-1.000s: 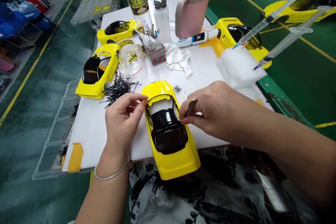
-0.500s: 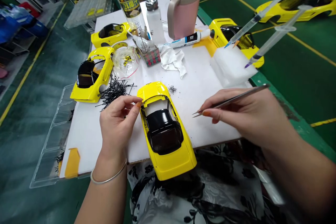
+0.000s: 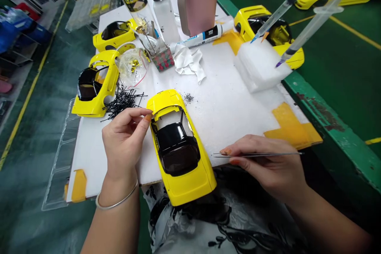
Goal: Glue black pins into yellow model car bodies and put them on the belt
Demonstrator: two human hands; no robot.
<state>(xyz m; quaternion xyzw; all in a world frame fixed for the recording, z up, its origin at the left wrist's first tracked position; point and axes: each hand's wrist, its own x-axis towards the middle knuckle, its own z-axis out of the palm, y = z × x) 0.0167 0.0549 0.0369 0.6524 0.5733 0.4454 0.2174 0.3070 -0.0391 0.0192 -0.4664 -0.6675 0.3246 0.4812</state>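
Gleaming: yellow car body [image 3: 180, 147] — black roof [image 3: 171, 134], dark window [image 3: 181, 162] | left hand [image 3: 124, 139] pinching its edge | right hand [image 3: 268, 164] gripping tweezers [image 3: 256, 154]

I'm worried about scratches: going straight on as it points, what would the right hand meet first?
The slim metal tweezers in the right hand would likely meet the nearest glossy yellow, black-roofed car body first; depth is unclear.
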